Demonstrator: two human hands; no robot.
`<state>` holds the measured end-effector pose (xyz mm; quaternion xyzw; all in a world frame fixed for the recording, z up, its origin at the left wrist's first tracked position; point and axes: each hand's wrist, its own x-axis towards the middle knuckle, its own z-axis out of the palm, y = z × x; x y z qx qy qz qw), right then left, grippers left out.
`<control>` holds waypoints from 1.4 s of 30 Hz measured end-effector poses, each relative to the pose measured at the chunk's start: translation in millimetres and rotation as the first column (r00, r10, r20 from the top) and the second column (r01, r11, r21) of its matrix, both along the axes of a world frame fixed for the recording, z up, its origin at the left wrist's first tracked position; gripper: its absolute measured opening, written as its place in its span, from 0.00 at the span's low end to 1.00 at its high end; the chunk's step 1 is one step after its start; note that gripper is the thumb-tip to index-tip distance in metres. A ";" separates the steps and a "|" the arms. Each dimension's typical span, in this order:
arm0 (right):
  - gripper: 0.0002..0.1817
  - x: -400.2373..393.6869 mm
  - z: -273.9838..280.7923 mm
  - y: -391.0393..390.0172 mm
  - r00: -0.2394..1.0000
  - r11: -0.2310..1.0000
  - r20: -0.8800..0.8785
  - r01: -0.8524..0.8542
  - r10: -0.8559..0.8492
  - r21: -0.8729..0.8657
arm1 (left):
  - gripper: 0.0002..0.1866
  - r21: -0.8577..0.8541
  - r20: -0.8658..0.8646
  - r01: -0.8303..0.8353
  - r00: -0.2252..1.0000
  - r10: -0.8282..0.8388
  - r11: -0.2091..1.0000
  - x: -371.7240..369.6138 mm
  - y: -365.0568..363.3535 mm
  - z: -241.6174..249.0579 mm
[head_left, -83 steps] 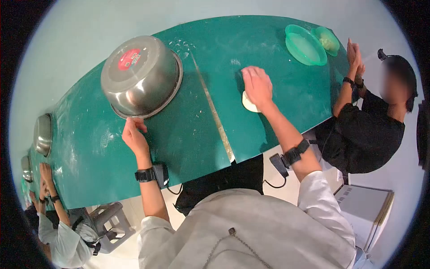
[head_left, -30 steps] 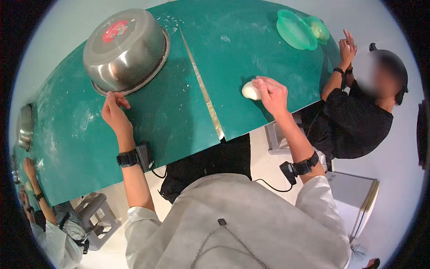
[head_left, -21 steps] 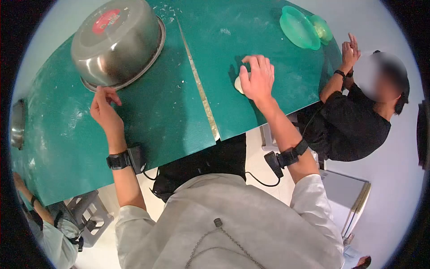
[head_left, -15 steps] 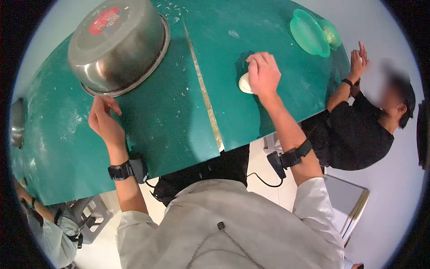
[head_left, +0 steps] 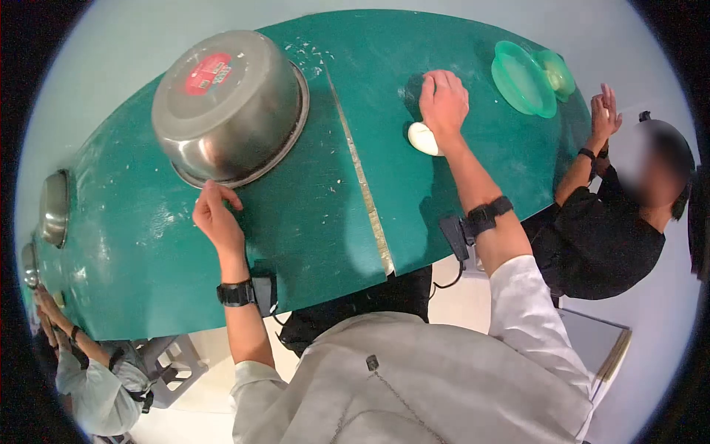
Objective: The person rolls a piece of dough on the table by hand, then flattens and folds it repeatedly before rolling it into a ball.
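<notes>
A smooth white lump of dough (head_left: 424,140), creased on top, lies on the green table (head_left: 296,244). My right hand (head_left: 445,103) presses on it with the heel of the palm, fingers curled forward past the dough and partly covering it. Near the rim of an overturned steel basin (head_left: 222,111), my left hand (head_left: 220,216) hovers over the table with loosely bent fingers apart and nothing in them. That basin carries a red label on its upturned bottom.
Green plastic bowls (head_left: 523,80) stand at the far right, near a person in black (head_left: 606,229) whose hands are together. Smaller metal bowls (head_left: 55,209) and another person's hands (head_left: 55,314) are at the left edge. A seam strip (head_left: 362,174) crosses the table.
My right hand has slid forward over the dough, uncovering more of it and its crease. The whole view has shifted. My left hand stays beside the basin's rim.
</notes>
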<state>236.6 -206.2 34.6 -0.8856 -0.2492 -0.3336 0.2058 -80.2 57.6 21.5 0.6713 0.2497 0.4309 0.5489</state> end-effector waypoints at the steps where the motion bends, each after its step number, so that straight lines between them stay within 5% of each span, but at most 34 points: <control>1: 0.13 -10.0 0.0 -2.5 1.000 0.999 0.002 0.006 -0.006 0.036 | 0.24 -0.018 0.030 -0.010 1.000 0.011 1.000 0.3 1.0 -0.3; 4: 0.16 -37.9 -3.5 -23.4 1.000 0.999 -0.017 -0.003 0.004 0.047 | 0.25 -0.150 0.078 0.005 0.997 0.007 0.989 -0.4 -1.2 -4.6; 6: 0.18 -55.3 -5.2 -32.7 0.999 0.999 -0.027 -0.028 0.029 0.034 | 0.25 0.002 0.039 0.034 0.999 -0.035 0.999 0.5 1.2 -6.1; 10: 0.23 -93.6 -15.8 -51.7 0.965 0.983 -0.254 -0.024 0.070 0.180 | 0.26 0.035 0.024 0.049 0.998 -0.050 0.998 6.0 0.1 -7.6; 12: 0.25 -115.7 -19.9 -69.6 0.971 0.986 -0.174 -0.168 0.165 -0.003 | 0.27 -0.028 0.095 0.057 0.994 -0.054 0.998 9.1 -1.4 -7.1; 18: 0.29 -177.2 7.2 -104.7 0.914 0.966 -0.357 -0.240 0.193 -0.093 | 0.23 -0.056 0.004 0.045 0.999 -0.045 0.997 8.4 -3.0 -5.2; 20: 0.28 -175.3 15.8 -113.7 0.937 0.951 -0.283 -0.259 0.205 -0.171 | 0.22 -0.080 0.004 0.056 0.998 -0.056 0.995 4.3 -3.9 -4.4; 24: 0.27 -179.4 46.7 -112.3 0.786 0.992 -0.605 -0.112 0.128 0.064 | 0.19 -0.053 0.063 0.144 0.988 -0.140 0.988 2.7 1.1 -15.0; 26: 0.27 -185.4 51.2 -104.2 0.749 0.836 -0.521 -0.079 0.409 0.542 | 0.18 -0.057 0.081 0.170 0.983 -0.165 0.984 1.8 3.5 -19.3; 27: 0.25 -193.0 57.7 -105.9 0.691 0.809 -0.574 -0.025 0.439 0.588 | 0.16 -0.055 0.045 0.199 0.980 -0.196 0.979 -0.1 4.8 -22.2; 31: 0.21 -181.7 26.1 -118.6 0.756 0.809 -0.481 -0.108 0.444 0.578 | 0.12 -0.050 0.059 0.294 0.955 -0.291 0.955 -1.7 3.8 -22.2; 33: 0.19 -170.0 13.5 -135.1 0.740 0.939 -0.594 -0.155 0.315 0.306 | 0.12 -0.004 0.053 0.306 0.951 -0.305 0.952 -1.0 3.7 -23.6; 37: 0.13 -165.2 18.8 -139.0 0.643 0.916 -0.677 -0.103 0.358 0.387 | 0.13 -0.012 0.025 0.309 0.951 -0.309 0.951 -1.4 2.2 -21.2; 39: 0.12 -178.0 29.0 -116.3 0.691 0.942 -0.705 0.105 0.160 0.318 | 0.13 -0.049 -0.004 0.309 0.951 -0.309 0.950 1.1 -1.6 -17.5; 42: 0.14 -180.2 34.4 -80.7 0.758 0.976 -0.646 0.061 0.090 0.208 | 0.14 -0.070 -0.046 0.314 0.947 -0.318 0.947 0.7 -0.9 -19.7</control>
